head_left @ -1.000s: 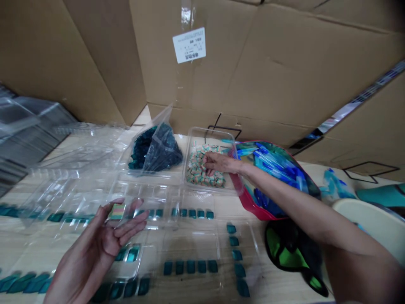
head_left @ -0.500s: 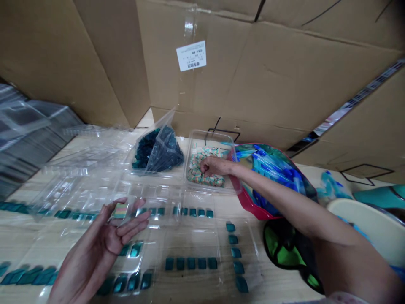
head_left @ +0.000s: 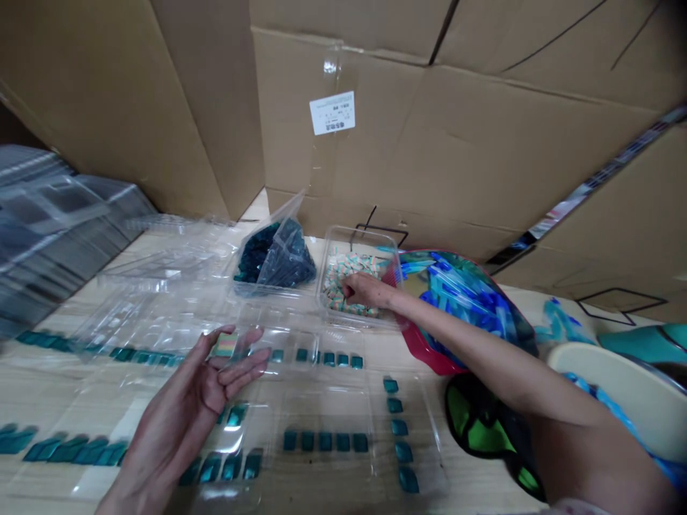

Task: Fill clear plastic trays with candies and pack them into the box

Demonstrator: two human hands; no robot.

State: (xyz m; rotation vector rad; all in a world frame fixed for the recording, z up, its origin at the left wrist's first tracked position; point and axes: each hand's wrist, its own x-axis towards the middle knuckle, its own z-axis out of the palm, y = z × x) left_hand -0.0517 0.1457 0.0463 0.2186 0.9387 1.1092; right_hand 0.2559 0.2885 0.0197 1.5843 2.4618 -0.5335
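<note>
My left hand (head_left: pixel 207 383) is held palm up over the clear plastic trays (head_left: pixel 322 400), its fingers stretched out, with a small rainbow-striped block (head_left: pixel 225 344) resting at the fingertips. My right hand (head_left: pixel 363 289) reaches into a clear tub (head_left: pixel 327 247) of small pastel striped pieces (head_left: pixel 338 275), fingers curled down into them; what they pinch is hidden. Teal square pieces (head_left: pixel 325 440) sit in rows in the tray pockets below both hands.
A clear bag of dark teal pieces (head_left: pixel 276 257) lies left of the tub. A red-rimmed bag of blue sticks (head_left: pixel 461 297) lies right of it. Cardboard boxes (head_left: pixel 429 129) wall off the back. Stacked clear trays (head_left: pixel 48 229) stand at far left. A black-green item (head_left: pixel 483 429) lies near my right arm.
The view has shifted slightly; my right hand's fingers have curled tighter into the pastel pieces. My left hand has stayed palm up with the striped block.
</note>
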